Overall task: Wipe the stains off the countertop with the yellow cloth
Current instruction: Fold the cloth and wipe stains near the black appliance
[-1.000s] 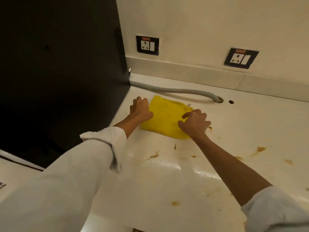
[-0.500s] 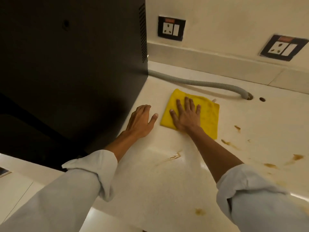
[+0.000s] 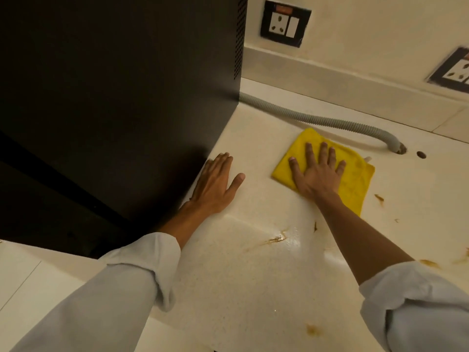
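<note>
Head camera shows us the right hand (image 3: 316, 174) pressed flat, fingers spread, on the yellow cloth (image 3: 355, 179), which lies on the countertop (image 3: 228, 288) near the grey hose (image 3: 330, 121). Our left hand (image 3: 215, 184) rests flat, grasping nothing. Brown stains (image 3: 275, 238) lie beside.

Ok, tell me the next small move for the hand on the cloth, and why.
Probably drag the right hand, flat on the yellow cloth, back toward the body over the brown smear. That stain lies just nearer than the cloth and looks unwiped; the left hand rests flat on the countertop.
</note>
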{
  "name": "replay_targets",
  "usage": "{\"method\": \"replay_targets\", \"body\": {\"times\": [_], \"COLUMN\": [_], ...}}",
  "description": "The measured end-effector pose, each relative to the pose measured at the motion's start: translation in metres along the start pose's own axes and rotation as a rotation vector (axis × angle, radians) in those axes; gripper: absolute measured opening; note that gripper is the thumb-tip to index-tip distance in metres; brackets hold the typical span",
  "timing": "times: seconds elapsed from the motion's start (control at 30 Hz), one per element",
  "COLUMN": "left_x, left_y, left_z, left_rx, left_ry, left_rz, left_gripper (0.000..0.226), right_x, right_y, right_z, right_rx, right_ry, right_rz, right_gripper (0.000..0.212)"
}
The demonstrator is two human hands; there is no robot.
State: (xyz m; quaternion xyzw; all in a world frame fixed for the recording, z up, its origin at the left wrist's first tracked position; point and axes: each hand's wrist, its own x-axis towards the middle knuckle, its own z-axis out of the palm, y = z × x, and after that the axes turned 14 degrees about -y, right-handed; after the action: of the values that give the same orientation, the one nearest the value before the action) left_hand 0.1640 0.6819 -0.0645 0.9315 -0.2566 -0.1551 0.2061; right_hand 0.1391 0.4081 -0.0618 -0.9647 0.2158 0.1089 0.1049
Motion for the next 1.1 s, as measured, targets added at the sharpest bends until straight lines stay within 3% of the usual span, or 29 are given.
{"method": "replay_targets", "body": {"times": [0.23,0.5,0.63,0.73,1.1], "left_x": [0.011,0.031,0.022,0.005,-0.068], "left_y": [0.01,0.024,0.022,0.013,0.026], "left_z": [-0.015,-0.051,-0.045,-0.029,0.013], "left_rx": [-0.299,-0.319,-0.275,-0.182,0.189], "left_ry": [-0.004,-0.115,-0.069,-0.031,-0.142], "left_rz": [-0.107,-0.28,-0.221,-0.081,-0.03], "left_gripper": [0.073,0.096,0.078,0.06,0.082], "right_x": [0.036,0.013,-0.026,-0.059,-0.11], "right_y": [-0.031,-0.112,-0.128,-0.12,0.02], "right_z": [-0.006,0.015,0.029,0.037,0.026], "right_rx": [-0.018,-0.075,-0.108,-0.098,-0.012], "right_ry": [-0.022,-0.067,-0.069,-0.062,-0.014], "right_rz": [0.015,-0.114,-0.215,-0.245,-0.037], "right_gripper": [0.086,0.087,0.084,0.082,0.086]}}
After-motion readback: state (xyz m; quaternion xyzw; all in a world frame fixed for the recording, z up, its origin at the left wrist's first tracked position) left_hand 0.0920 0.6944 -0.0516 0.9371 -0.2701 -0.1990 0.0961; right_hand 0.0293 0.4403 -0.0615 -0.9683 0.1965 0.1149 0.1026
